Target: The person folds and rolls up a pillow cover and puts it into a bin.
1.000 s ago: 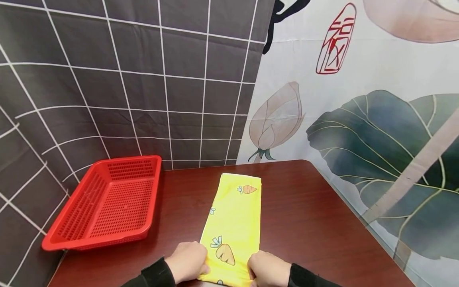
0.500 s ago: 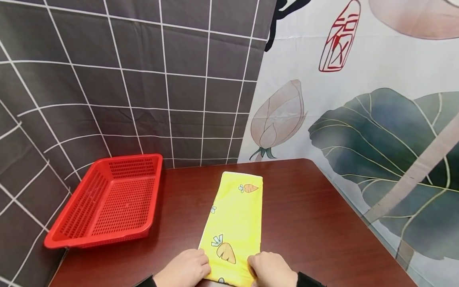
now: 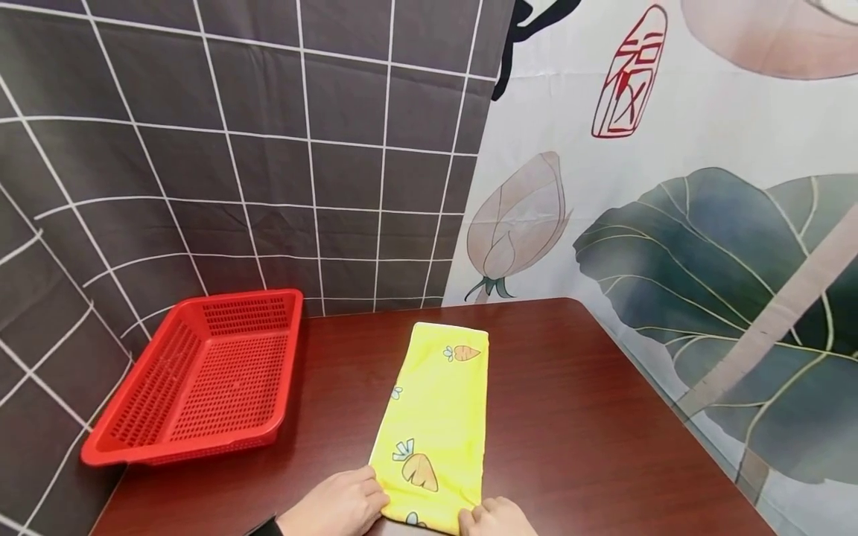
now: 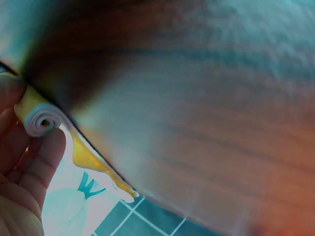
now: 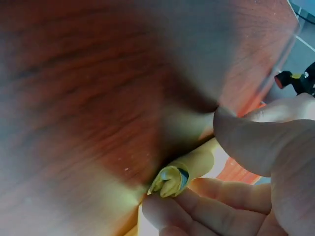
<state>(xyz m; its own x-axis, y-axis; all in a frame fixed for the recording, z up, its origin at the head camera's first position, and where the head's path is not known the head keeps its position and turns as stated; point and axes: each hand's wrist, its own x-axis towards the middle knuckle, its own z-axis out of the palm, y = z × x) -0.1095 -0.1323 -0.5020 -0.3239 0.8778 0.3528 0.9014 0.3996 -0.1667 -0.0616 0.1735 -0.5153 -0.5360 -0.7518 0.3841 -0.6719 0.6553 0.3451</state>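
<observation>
Cloth: one yellow folded cloth printed with orange carrots (image 3: 439, 417), lying flat on the dark red-brown wooden table (image 3: 576, 417), just right of the red perforated plastic basket (image 3: 201, 376).
Long axis: the cloth runs lengthwise away from the person, its far end towards the wall hangings, its near end at the hands.
Rolled end: the near end is wound into a tight roll (image 4: 42, 118); the left wrist view shows its spiral, the right wrist view its other tip (image 5: 172, 179). The roll lies crosswise to the cloth's length.
Direction from hands: the unrolled length stretches straight ahead of both hands, farther from the person than the roll.
Left hand: the left hand (image 3: 342, 502) pinches the roll's left end between curled fingers and thumb, on the basket's side.
Right hand: the right hand (image 3: 499, 517) grips the roll's right end, thumb on top and fingers curled beneath, on the side away from the basket.
Nearer hand: both are on the cloth, one at each end of the roll; neither is closer.
Basket: apart from the cloth, well beyond the left hand towards the grey grid-patterned hanging (image 3: 234, 149).
Counts: one cloth, one basket, one table, two hands; three carrots show whole on the cloth, and a fourth print shows in part at the roll.
</observation>
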